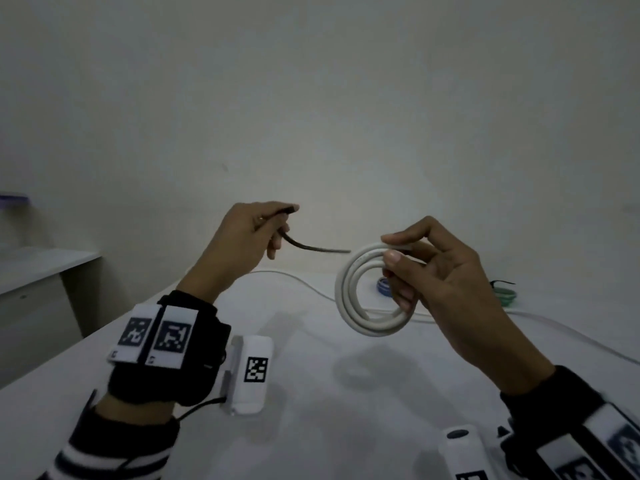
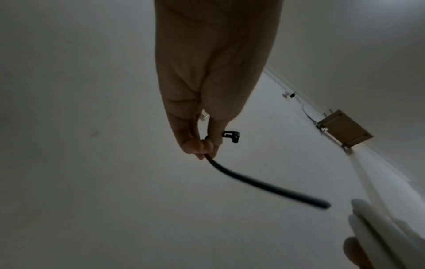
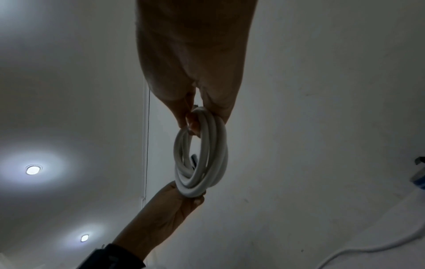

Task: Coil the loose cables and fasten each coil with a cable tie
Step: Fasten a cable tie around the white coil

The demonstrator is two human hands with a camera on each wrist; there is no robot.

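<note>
Here the left hand [image 1: 247, 233] pinches a black cable tie [image 1: 311, 248], while the right hand [image 1: 446, 275] grips the white cable coil [image 1: 360, 299] above the table [image 1: 311, 427]

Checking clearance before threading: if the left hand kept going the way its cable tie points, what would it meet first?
Probably the white cable coil in the right hand; the cable tie tip in the left hand points toward it, though depth is unclear.

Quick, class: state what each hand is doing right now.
Left hand: closed, pinching the black cable tie near its head.
Right hand: closed, gripping the white cable coil.
</note>
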